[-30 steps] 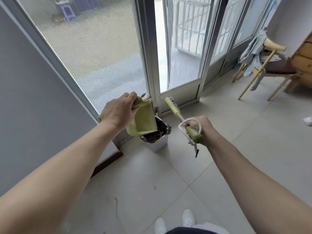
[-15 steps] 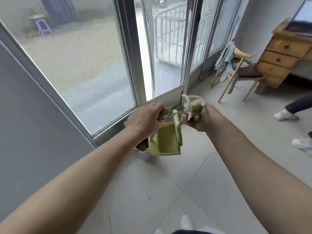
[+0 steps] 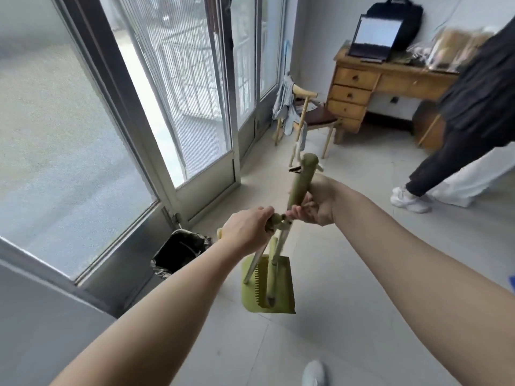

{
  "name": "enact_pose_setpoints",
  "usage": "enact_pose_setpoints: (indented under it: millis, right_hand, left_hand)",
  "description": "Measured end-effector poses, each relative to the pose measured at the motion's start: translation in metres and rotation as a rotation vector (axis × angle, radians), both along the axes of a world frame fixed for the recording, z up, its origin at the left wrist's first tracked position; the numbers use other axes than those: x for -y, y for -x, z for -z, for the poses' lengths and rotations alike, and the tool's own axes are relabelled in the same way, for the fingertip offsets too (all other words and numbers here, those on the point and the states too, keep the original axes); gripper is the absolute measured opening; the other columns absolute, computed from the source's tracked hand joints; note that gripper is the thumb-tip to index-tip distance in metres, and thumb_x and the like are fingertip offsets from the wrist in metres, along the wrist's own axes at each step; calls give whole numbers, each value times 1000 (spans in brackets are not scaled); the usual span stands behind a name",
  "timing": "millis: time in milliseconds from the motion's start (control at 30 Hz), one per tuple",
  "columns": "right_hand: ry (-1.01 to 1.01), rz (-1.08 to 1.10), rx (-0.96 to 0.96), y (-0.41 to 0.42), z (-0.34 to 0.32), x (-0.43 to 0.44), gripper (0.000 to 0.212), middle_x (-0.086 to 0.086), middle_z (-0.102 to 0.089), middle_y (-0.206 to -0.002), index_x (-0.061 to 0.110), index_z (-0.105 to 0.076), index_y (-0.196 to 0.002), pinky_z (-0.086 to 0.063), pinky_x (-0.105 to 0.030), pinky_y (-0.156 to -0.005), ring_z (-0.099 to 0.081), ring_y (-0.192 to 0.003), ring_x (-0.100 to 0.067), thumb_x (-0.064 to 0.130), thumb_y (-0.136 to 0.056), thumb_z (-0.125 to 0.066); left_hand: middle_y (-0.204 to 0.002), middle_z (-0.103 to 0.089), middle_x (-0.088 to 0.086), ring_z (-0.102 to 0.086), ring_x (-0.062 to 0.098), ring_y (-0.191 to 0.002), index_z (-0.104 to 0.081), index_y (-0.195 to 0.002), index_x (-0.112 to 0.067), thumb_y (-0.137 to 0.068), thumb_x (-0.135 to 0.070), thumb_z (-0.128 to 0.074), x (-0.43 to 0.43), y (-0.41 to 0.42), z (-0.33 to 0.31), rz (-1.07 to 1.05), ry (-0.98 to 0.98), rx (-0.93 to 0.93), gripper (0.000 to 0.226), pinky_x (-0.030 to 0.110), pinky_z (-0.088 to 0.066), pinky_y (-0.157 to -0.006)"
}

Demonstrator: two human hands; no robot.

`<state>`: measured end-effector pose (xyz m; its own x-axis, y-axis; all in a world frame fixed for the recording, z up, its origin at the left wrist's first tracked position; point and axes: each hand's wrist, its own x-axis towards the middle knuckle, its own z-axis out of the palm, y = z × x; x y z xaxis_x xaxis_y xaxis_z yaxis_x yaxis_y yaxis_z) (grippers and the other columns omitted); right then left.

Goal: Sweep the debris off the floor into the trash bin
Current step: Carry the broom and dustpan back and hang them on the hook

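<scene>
Above tiled floor, mid-view: dustpan held clear of floor, pan hanging down, handle top gripped in curled left hand. Green grip of broom wrapped by fingers of right hand, shaft angled down into pan. Hands close together. Trash bin, black-lined, stood by door frame, left of dustpan, apart from it. Wooden counter with laptop seen at far wall. Second person's leg seen at right.
</scene>
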<state>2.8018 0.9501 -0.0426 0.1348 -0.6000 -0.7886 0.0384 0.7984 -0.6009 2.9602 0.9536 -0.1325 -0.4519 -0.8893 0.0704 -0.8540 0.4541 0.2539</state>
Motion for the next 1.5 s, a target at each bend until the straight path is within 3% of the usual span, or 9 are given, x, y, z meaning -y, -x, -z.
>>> enact_pose_setpoints:
  millis: [167, 367, 600, 800, 933, 1133, 1300, 1400, 1500]
  right_hand:
    - [137, -46, -157, 36, 17, 1, 45, -18, -57, -68, -2, -56, -88, -51, -19, -38, -55, -38, -16, 41, -90, -45]
    - [328, -51, -414, 69, 33, 8, 50, -8, -55, -71, 10, -58, -74, -46, -29, -65, -48, -63, -20, 52, -91, -39]
    - [424, 192, -450, 114, 51, 18, 34, -11, -57, -66, 12, -55, -68, -50, -34, -65, -53, -60, -25, 41, -84, -46]
    - [424, 406, -442, 160, 53, 33, 27, -6, -54, -63, 11, -58, -66, -56, -43, -84, -54, -68, -26, 28, -84, -47]
    - [444, 419, -512, 201, 44, 43, 31, -7, -56, -70, 13, -57, -67, -53, -45, -88, -54, -71, -27, 35, -83, -42]
    - [479, 472, -668, 259, 33, 56, 44, -14, -69, -92, 6, -66, -84, -56, -49, -85, -66, -89, -32, 41, -80, -38]
    - [453, 469, -599, 310, 22, 62, 10, -13, -58, -93, 4, -57, -91, -53, -31, -73, -57, -82, -25, 5, -86, -48]
    - [476, 485, -697, 329, 16, 67, 14, -10, -51, -78, -3, -63, -82, -40, -31, -65, -48, -74, -23, 1, -75, -51]
    - [484, 529, -732, 346, 8, 73, 7, -8, -52, -68, 4, -63, -71, -38, -30, -63, -48, -66, -24, 9, -74, -60]
  left_hand:
    - [-95, -65, -2, -61, 27, -85, -56, -98, -22, -87, -31, -59, 9, 31, 2, 25, -64, 16, 15, 31, -37, -57]
    - [-87, -62, -4, -57, 24, -78, -54, -90, -25, -85, -30, -60, 21, 67, -1, 32, -112, -13, 9, 30, -39, -55]
    - [-75, -56, -4, -51, 24, -70, -45, -80, -26, -83, -26, -57, 43, 130, -3, 63, -160, 25, 12, 29, -34, -48]
    - [-76, -61, 1, -53, 24, -68, -50, -80, -22, -82, -24, -57, 64, 188, -8, 29, -194, -56, 7, 28, -35, -48]
    - [-77, -62, 1, -56, 24, -68, -52, -82, -21, -83, -23, -57, 78, 232, -14, 52, -174, -76, 5, 27, -35, -47]
    - [-73, -59, -1, -54, 22, -67, -52, -76, -24, -82, -25, -62, 102, 292, -29, 133, -153, -94, 12, 28, -37, -49]
    - [-70, -58, -3, -58, 25, -73, -52, -74, -26, -80, -27, -64, 126, 338, -42, 196, -161, -115, 13, 32, -47, -57]
    - [-75, -61, -1, -61, 25, -77, -57, -78, -24, -80, -29, -65, 143, 369, -54, 243, -178, -115, 10, 35, -53, -65]
    - [-79, -63, 2, -61, 26, -78, -61, -84, -20, -80, -34, -66, 158, 399, -60, 306, -163, -61, 16, 34, -52, -66]
